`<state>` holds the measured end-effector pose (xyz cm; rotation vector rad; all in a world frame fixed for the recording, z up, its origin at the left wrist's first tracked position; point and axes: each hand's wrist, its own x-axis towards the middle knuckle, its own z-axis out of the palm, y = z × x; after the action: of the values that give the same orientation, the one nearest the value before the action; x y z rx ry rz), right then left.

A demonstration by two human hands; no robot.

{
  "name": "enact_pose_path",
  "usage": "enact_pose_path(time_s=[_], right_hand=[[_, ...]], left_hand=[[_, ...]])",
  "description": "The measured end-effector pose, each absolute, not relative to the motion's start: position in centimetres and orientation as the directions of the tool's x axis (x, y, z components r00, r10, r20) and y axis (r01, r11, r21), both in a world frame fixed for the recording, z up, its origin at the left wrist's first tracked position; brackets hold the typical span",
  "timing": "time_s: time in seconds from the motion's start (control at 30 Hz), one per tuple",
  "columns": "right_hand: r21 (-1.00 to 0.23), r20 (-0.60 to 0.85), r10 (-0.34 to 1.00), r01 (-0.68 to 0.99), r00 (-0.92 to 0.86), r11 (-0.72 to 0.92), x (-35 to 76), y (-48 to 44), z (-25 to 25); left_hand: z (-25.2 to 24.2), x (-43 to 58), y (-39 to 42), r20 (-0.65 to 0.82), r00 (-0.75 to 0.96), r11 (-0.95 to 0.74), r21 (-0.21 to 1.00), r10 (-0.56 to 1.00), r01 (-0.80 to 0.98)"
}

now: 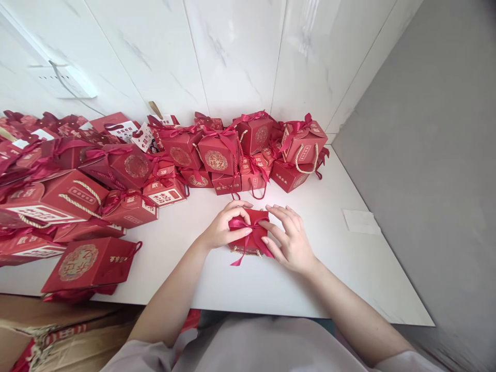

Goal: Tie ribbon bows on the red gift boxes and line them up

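Observation:
A small red gift box (259, 215) stands on the white tabletop in front of me, with a dark pink ribbon (253, 226) tied in a bow on its top. Thumb and index finger of my left hand (227, 226) close on the bow's left loop, near the knot. From the right side, my right hand (291, 238) reaches over the box with its fingers stretched and apart. Its index fingertip touches the bow's right part, and its thumb lies by a ribbon tail. Twisted cream cord handles (248, 252) show at the box's front edge.
Stacked red gift boxes (220, 155) with ribbons line the wall, and more are piled at the left (58, 196). A single box (87, 266) lies near the table's front left edge. A white paper (361, 221) lies at the right. Below is an opened cardboard carton (89, 346).

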<state>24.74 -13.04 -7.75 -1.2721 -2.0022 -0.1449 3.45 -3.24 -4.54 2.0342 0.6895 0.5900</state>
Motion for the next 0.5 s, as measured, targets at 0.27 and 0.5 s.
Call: enact_pose_path(time_s=[0.27,0.5], right_hand=[[-0.273,0.623,0.744,0.824,-0.241,0.496,24.65,-12.88,-8.31],[-0.447,0.63,0.77,0.765,-0.098,0.463,25.03,-12.72,-8.35]], left_hand=[[-4.62,3.52,-3.19,0.152,0.728,-0.446,0.866,0.668,0.229],[-4.05,3.46,-3.33,0.121,0.734,-0.456,0.846,0.669,0.276]])
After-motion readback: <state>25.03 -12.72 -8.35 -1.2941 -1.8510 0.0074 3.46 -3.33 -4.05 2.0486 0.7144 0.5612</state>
